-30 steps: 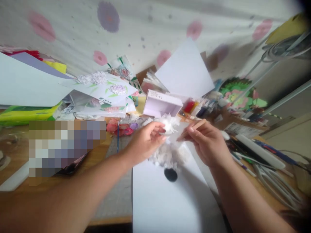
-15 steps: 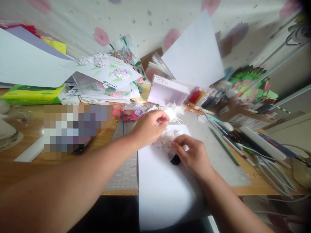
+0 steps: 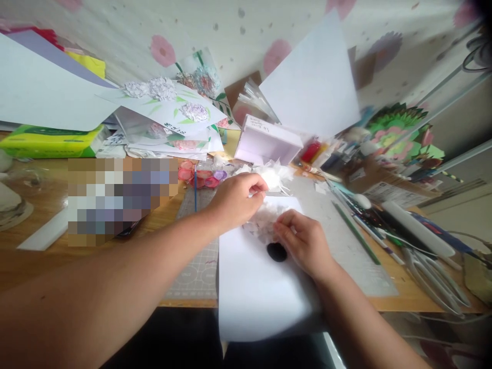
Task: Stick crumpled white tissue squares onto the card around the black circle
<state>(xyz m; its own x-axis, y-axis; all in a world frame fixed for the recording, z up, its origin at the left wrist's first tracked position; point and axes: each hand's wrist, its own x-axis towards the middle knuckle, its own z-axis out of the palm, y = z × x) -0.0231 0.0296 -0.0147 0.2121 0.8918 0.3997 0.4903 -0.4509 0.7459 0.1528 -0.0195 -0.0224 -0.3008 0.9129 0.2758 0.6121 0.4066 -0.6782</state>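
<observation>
Over the worktop, the right hand has lowered to the ruffled white cluster, shifting work there beside the left hand; each grip is pinched together, contents unclear

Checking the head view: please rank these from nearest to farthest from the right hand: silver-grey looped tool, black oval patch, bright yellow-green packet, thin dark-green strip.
From the right hand:
1. Black oval patch: just left, on the white paper sheet.
2. Thin dark-green strip: right.
3. Silver-grey looped tool: farther right.
4. Bright yellow-green packet: far left.
</observation>
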